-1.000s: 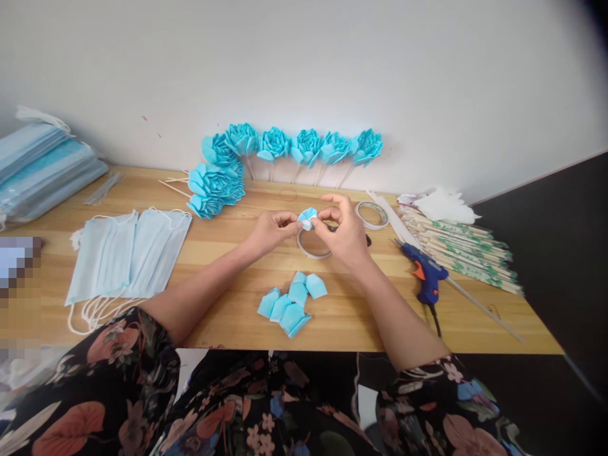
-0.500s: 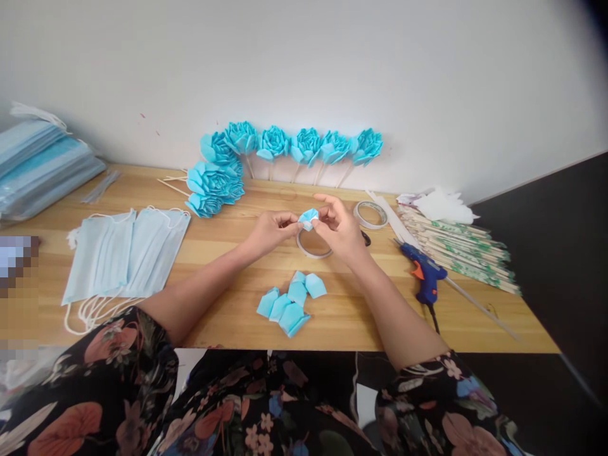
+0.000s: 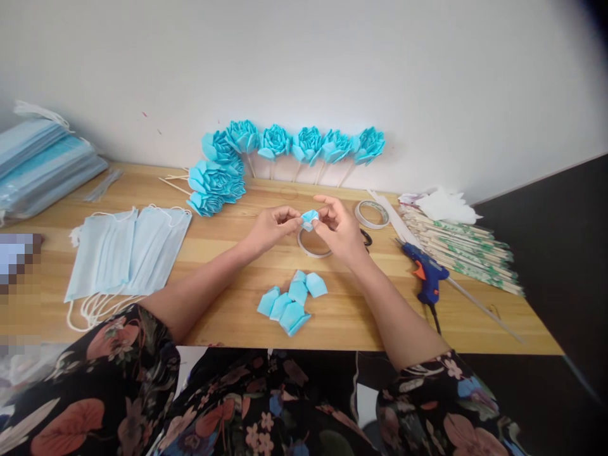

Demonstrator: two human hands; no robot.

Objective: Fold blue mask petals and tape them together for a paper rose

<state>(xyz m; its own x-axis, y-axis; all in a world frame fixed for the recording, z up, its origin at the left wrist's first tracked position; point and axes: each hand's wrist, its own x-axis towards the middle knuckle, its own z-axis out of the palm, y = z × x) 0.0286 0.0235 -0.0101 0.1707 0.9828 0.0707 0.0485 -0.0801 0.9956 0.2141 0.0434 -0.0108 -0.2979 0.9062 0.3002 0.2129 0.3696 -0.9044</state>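
Note:
Between my two hands, above the middle of the table, is a small folded blue petal (image 3: 310,219) with a whitish inner side. My left hand (image 3: 273,231) pinches its left edge between thumb and fingers. On the other side, my right hand (image 3: 341,229) grips the petal with its thumb, the forefinger stretched out above. Below the hands a roll of tape (image 3: 313,252) lies flat, partly covered by the right hand. Nearer to me several loose blue petals (image 3: 291,304) lie in an overlapping group.
Finished blue flowers (image 3: 308,144) on sticks lean along the wall. Face masks (image 3: 128,253) lie left, beside packed masks (image 3: 42,164). To the right are another tape roll (image 3: 372,215), a blue glue gun (image 3: 427,275), wrapped chopsticks (image 3: 468,250) and black scissor handles (image 3: 366,239).
My left fingers have shifted slightly on the petal's edge. Otherwise the hands stay in place, and the whole view has moved only a little.

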